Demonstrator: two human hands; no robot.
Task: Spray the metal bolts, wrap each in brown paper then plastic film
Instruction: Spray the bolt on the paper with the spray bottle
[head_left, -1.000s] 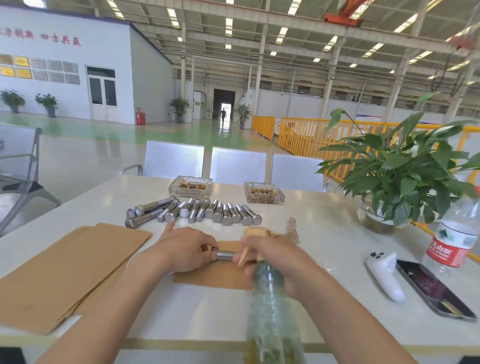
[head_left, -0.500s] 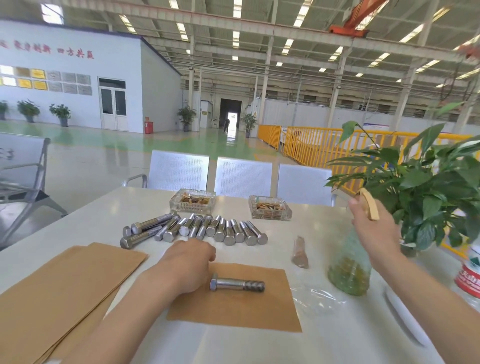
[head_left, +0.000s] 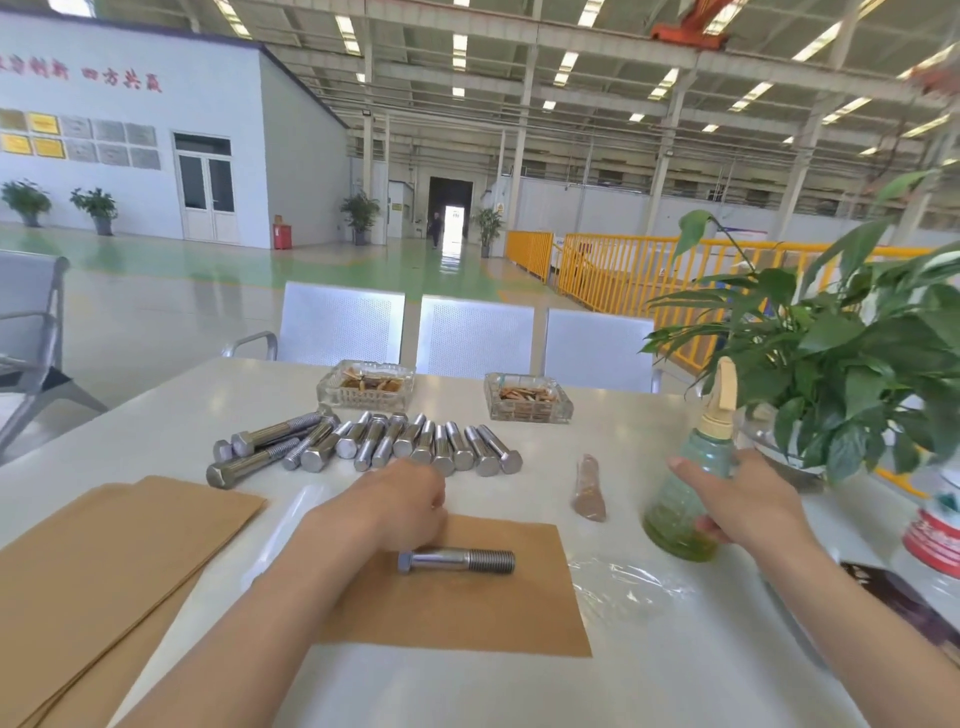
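Note:
One metal bolt (head_left: 457, 561) lies on a single brown paper sheet (head_left: 467, 613) in front of me. My left hand (head_left: 402, 506) rests on that sheet just behind the bolt's head, fingers curled under, holding nothing. My right hand (head_left: 748, 499) grips the green spray bottle (head_left: 680, 499), which stands on the table to the right. Several bare bolts (head_left: 395, 441) lie in a row further back. A crumpled piece of plastic film (head_left: 618, 582) lies to the right of the sheet. A small wrapped bolt (head_left: 589, 488) lies beyond it.
A stack of brown paper (head_left: 104, 561) covers the table's left side. Two glass ashtrays (head_left: 366, 384) (head_left: 527, 397) stand at the back. A potted plant (head_left: 841, 353), a water bottle (head_left: 935, 525) and a dark phone (head_left: 904, 597) crowd the right edge. Chairs (head_left: 475, 332) stand behind the white table (head_left: 675, 675).
My right hand carried the spray bottle from above the bolt off to the right and lowered it onto the table. My left hand let go of the bolt and drew back.

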